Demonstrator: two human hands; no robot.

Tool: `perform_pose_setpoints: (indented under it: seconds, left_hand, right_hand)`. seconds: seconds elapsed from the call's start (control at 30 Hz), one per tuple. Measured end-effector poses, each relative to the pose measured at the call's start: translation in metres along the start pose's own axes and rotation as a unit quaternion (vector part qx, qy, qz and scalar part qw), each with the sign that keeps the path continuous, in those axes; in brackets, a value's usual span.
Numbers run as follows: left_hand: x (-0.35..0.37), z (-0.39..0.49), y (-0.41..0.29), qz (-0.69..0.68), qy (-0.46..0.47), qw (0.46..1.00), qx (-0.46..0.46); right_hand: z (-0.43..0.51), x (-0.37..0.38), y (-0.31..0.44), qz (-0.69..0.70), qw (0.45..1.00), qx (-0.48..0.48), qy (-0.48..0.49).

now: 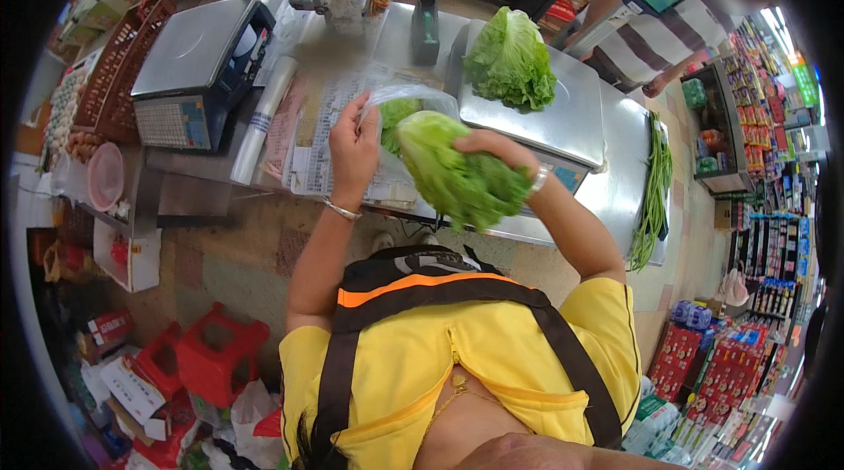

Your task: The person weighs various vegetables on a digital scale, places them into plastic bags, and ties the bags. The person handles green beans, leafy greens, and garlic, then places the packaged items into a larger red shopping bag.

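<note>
Pinched in my left hand (355, 147) is the rim of a clear plastic bag (422, 93), its mouth held apart. Some green lettuce (397, 119) shows inside the bag. My right hand (504, 152) grips a head of lettuce (455, 173) from above, tilted in front of the bag's mouth and hiding part of it. Beyond my right hand, another lettuce head (513, 61) rests on the steel plate of a weighing scale (567, 110). Printed sheets (316, 153) lie on the counter beneath my left hand.
A second scale (191, 48) and a roll of plastic bags (264, 120) stand to the left. Long green beans (651, 193) lie at the counter's right end. A person in a striped shirt (686, 21) stands across the counter. Red plastic stools (221, 351) sit on the floor behind left.
</note>
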State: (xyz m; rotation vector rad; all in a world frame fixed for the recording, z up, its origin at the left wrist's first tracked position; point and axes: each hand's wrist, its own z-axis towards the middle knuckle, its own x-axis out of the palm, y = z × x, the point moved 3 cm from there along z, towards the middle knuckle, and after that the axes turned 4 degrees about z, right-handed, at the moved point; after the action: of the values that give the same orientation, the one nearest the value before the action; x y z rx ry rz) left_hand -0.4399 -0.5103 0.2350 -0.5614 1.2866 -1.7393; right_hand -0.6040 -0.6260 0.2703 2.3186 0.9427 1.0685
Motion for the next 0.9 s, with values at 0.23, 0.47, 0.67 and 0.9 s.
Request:
perform_pose_setpoints:
  seconds: [0.23, 0.47, 0.67, 0.9]
  left_hand:
    - [0.005, -0.028, -0.009, 0.005, 0.074, 0.996, -0.04]
    - [0.016, -0.035, -0.016, -0.026, 0.023, 0.999, 0.038]
    - [-0.013, -0.005, -0.011, -0.022, -0.055, 0.998, 0.02]
    - [-0.03, 0.011, -0.018, -0.075, -0.052, 0.995, -0.037]
  right_hand:
    - [0.121, -0.029, -0.006, 0.041, 0.986, -0.148, -0.061]
    - [0.207, -0.04, -0.001, -0.27, 0.832, -0.278, -0.397]
    - [0.213, 0.012, -0.016, -0.316, 0.767, -0.147, -0.539]
    - [0.067, 0.037, 0.054, -0.485, 0.759, -0.397, -0.175]
